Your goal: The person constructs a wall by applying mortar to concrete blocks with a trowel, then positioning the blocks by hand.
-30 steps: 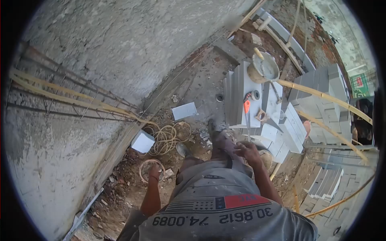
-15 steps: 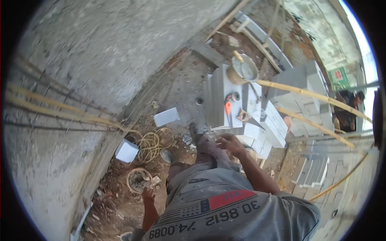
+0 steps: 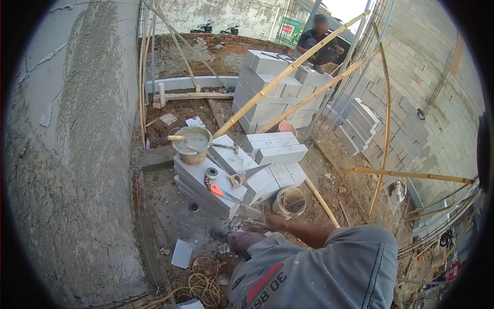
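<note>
My right hand is low in front of me, beside my knee and near the end of the stacked white blocks; its fingers are too blurred to make out. My left hand is out of view. On the blocks lie an orange-handled saw, a tape roll, a second saw with a wooden handle and a hammer. A bucket of wet grey mortar stands at their far end, with a wooden handle across its rim. Another bucket sits just beyond my right hand.
Bamboo poles slant across the space ahead. Behind them rises a big block stack, with a person at its far side. A rough wall runs along my left. Coiled rope and a loose block lie on the ground.
My view has swung up and to the right. The left hand has gone out of view, and my right hand now reaches forward past the knee, nearer the blocks.
</note>
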Demonstrator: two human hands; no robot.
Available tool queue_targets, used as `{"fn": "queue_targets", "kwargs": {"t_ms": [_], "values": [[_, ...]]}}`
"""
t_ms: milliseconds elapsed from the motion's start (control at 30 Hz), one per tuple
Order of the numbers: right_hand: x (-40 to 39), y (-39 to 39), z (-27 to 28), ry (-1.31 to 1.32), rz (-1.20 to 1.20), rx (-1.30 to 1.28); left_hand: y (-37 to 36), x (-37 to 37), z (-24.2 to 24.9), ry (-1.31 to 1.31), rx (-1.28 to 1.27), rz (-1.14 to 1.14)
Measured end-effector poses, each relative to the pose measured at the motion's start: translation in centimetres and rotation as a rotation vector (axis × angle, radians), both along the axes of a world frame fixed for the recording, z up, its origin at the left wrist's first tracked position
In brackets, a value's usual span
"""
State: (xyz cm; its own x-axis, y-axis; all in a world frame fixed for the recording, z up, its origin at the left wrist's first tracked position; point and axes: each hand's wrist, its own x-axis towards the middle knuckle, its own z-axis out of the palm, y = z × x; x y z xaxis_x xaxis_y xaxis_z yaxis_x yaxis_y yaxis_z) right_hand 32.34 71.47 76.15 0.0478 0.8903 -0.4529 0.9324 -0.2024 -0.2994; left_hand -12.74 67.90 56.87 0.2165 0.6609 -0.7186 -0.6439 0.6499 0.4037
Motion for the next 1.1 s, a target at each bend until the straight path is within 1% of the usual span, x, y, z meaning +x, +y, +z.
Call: {"fn": "queue_targets", "kwargs": {"t_ms": [33, 67, 100, 133, 167, 233, 267, 333, 433, 467, 533, 567, 633, 667, 733, 767, 833, 867, 933, 1033, 1067, 1100], "values": [[3.8, -0.5, -6.0, -0.003, -0.009, 0.0, -0.2, 0.1, 0.3, -0.017, 0.007, -0.009], [8.9, -2.1, -12.3, -0.244, 0.341, -0.013, -0.5, 0.2, 1.0, -0.034, 0.012, -0.015], [9.9, -4.4, -13.0, -0.24, 0.215, -0.016, -0.6, 0.5, 1.4, -0.052, 0.018, -0.02], [10.1, -5.9, -12.6, -0.237, 0.087, -0.018, -0.5, 0.8, 1.5, -0.069, 0.024, -0.025], [9.5, -6.8, -10.3, -0.24, 0.08, -0.018, -0.4, 1.1, 1.3, -0.086, 0.032, -0.032], [8.6, -8.3, -5.6, -0.141, -0.294, -0.584, 0.0, 1.7, 0.5, -0.12, 0.051, -0.046], [8.9, -8.9, -5.2, -0.14, -0.302, -0.583, -0.1, 1.9, 0.2, -0.136, 0.059, -0.053], [9.7, -10.7, -5.4, -0.041, -0.393, -0.49, -0.5, 1.8, -1.1, -0.163, 0.072, -0.066], [9.7, -9.8, -4.5, -0.065, -0.378, -0.523, -0.6, 1.5, -2.5, -0.197, 0.095, -0.094], [9.5, -9.1, -4.2, -0.055, -0.388, -0.523, -0.3, 1.5, -2.0, -0.206, 0.101, -0.107], [9.5, -7.9, -4.6, -0.084, -0.289, -0.51, -0.1, 1.0, -2.1, -0.221, 0.117, -0.132], [9.9, -7.7, -5.4, -0.072, -0.298, -0.507, 0.3, 0.7, -1.5, -0.228, 0.125, -0.144], [10.7, -7.0, -7.2, -0.08, -0.203, -0.344, 0.8, -0.1, -1.3, -0.239, 0.143, -0.167], [10.6, -6.9, -7.2, -0.066, -0.212, -0.341, 1.2, -0.6, -1.3, -0.243, 0.151, -0.179], [10.7, -6.1, -6.9, -0.041, -0.287, -0.438, 1.8, -1.7, -1.2, -0.25, 0.167, -0.205], [10.6, -6.3, -6.5, -0.027, -0.294, -0.437, 2.3, -1.9, -0.5, -0.254, 0.173, -0.215], [10.5, -6.8, -5.5, -0.044, -0.211, -0.342, 2.6, -2.7, -0.6, -0.269, 0.186, -0.226], [10.9, -7.1, -6.2, -0.04, -0.212, -0.34, 2.9, -2.6, -0.1, -0.28, 0.193, -0.229], [11.9, -7.9, -8.2, -0.02, -0.25, -0.447, 3.1, -2.6, -0.2, -0.307, 0.205, -0.239], [12.8, -9.1, -9.1, -0.05, -0.28, -0.518, 3.9, -2.8, -0.3, -0.343, 0.214, -0.282], [13.2, -9.8, -8.7, -0.033, -0.308, -0.52, 4.7, -2.6, 0.5, -0.352, 0.213, -0.314], [14.0, -10.6, -7.6, 0.089, -0.424, -0.519, 5.6, -2.7, 1.1, -0.358, 0.206, -0.361]]}}
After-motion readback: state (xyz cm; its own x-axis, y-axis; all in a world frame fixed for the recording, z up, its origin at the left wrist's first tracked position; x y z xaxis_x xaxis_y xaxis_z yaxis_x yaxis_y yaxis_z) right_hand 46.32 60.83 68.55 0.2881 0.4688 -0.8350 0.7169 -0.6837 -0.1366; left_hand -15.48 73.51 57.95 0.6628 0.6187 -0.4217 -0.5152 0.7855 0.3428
